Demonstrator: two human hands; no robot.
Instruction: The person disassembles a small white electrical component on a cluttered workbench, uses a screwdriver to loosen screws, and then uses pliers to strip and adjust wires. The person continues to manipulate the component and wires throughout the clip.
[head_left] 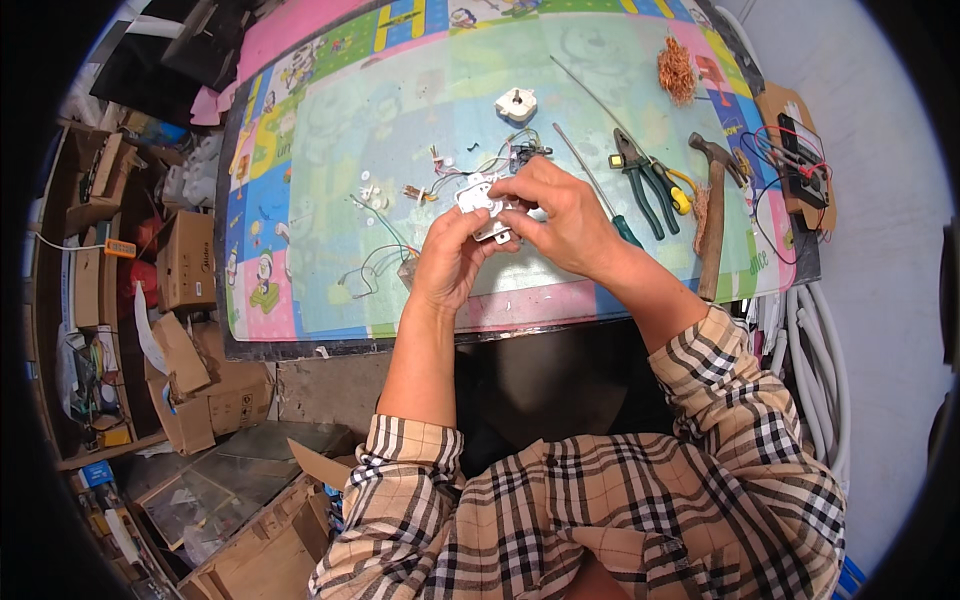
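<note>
Over the near middle of the table, my left hand (452,254) grips a small white plastic housing (478,198) with its thumb on the face. Close against it, my right hand (562,215) has its fingers pinched at the housing's upper right side; whatever sits between those fingertips is too small to make out. Just beyond lie a dark part with wires (527,152) and a white timer-like unit with a dark shaft (516,105). Small white round pieces (372,194) are scattered left of my hands. Loose coloured wires (385,250) trail beside my left wrist.
Right of my hands lie a screwdriver (625,230), green-handled pliers (645,185), yellow-handled pliers (682,199) and a wooden-handled hammer (713,230). A copper wire bundle (677,72) sits far right. A multimeter with leads (803,165) rests at the right edge. Cardboard boxes (188,262) fill the left side.
</note>
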